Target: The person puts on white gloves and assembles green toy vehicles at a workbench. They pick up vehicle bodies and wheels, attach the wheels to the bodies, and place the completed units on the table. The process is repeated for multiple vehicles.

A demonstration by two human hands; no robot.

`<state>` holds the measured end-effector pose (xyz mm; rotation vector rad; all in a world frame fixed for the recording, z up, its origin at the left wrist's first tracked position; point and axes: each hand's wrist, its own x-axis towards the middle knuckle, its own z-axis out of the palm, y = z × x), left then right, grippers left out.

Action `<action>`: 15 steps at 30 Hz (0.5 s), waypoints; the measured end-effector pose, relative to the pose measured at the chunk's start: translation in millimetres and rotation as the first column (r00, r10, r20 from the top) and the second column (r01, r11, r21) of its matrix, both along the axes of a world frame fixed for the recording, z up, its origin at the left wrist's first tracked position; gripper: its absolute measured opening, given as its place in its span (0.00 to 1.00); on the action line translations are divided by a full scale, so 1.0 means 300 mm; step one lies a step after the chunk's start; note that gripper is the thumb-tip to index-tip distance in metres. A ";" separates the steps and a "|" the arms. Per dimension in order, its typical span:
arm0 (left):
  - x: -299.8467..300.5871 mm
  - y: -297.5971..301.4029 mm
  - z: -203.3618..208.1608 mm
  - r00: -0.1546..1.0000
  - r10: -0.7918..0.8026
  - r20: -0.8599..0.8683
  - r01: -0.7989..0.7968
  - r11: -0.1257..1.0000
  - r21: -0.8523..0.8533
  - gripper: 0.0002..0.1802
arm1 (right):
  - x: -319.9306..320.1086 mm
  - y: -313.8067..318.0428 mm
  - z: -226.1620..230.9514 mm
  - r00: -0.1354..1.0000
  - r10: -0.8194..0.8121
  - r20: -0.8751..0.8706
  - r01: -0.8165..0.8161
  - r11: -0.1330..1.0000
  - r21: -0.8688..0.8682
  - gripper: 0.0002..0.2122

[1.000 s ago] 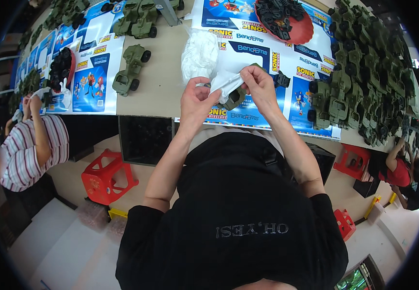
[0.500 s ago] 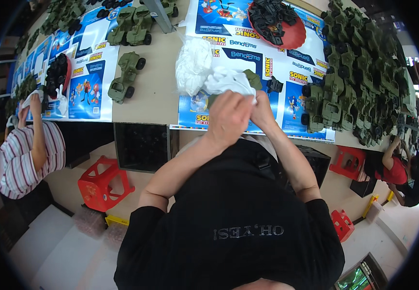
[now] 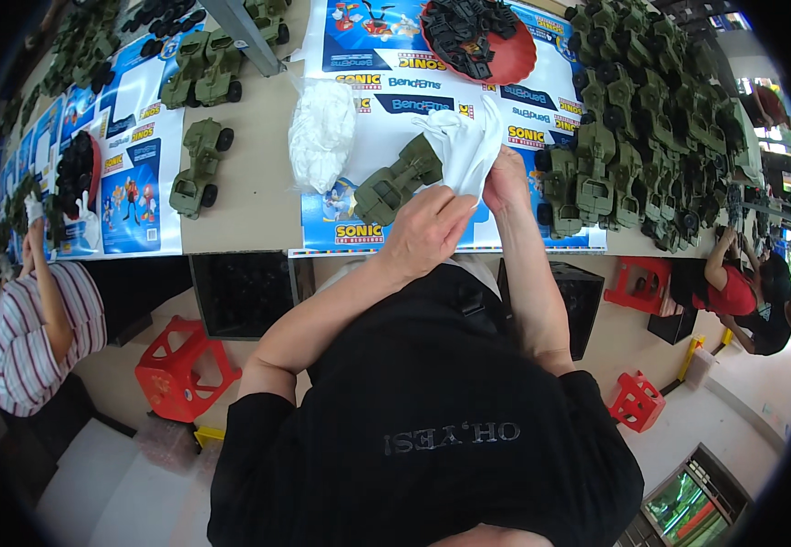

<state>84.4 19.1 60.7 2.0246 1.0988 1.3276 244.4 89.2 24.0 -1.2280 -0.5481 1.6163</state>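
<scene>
A white cloth glove [image 3: 465,137] is stretched up over the table's near edge, between my two hands. My left hand [image 3: 427,228] pinches its lower end with the fingers closed. At its right side my right hand [image 3: 507,182] is also closed on the cloth; the glove partly hides those fingertips. Just beyond my left hand lies an olive-green toy vehicle [image 3: 398,185], its upper end partly covered by the glove. A clear plastic bag of white cloth [image 3: 321,137] rests on the printed sheet left of the glove.
A red bowl [image 3: 525,66] of black parts stands at the back. Many green toy vehicles [image 3: 610,173] crowd the right side; another vehicle [image 3: 199,169] stands left. A metal post [image 3: 242,35] rises at back left. A co-worker [image 3: 44,319] sits left, near a red stool [image 3: 181,369].
The bunched glove is now drawn out longer and raised, uncovering the green toy vehicle. My right hand is higher relative to my left. The whole view has shifted slightly.
</scene>
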 end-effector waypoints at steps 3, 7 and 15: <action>0.003 0.026 -0.016 0.996 0.081 0.023 -0.080 0.996 -0.039 0.09 | -0.003 -0.020 0.054 0.982 0.174 0.070 -0.177 0.983 0.048 0.11; 0.023 0.038 0.002 0.984 0.135 0.113 -0.120 0.984 -0.132 0.09 | 0.044 -0.019 0.047 0.870 0.382 0.313 -0.405 0.914 0.010 0.11; 0.067 0.030 -0.019 0.983 0.095 0.156 -0.084 0.994 -0.075 0.08 | 0.018 -0.025 0.051 0.994 0.084 0.072 -0.085 0.996 0.021 0.11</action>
